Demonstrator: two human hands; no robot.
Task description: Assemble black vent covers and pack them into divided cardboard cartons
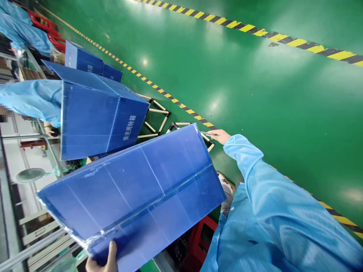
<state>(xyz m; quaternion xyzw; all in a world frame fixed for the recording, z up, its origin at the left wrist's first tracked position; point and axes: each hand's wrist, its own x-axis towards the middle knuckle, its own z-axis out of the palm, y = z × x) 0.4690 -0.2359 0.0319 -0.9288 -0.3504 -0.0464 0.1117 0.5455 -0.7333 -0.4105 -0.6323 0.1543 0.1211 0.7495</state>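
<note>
A large blue corrugated plastic box (159, 170) lies tilted in front of me, with creases across its panels and clear tape on its edges. My left hand (103, 260) grips its near left edge, thumb on the panel and the other fingers partly cut off by the frame. At the far right corner, my right hand (219, 136) is closed round a thin silvery tool (206, 133) pointing at that corner. The tool's exact kind is too small to make out.
Another blue box (90, 117) with white lettering stands beyond, a co-worker's sleeve (34, 98) at its open side. Pale tube frames (159, 109) stand below it. A red stool (198, 241) is beside me. Striped tape (210, 17) crosses the green floor. Metal rails (36, 249) run at left.
</note>
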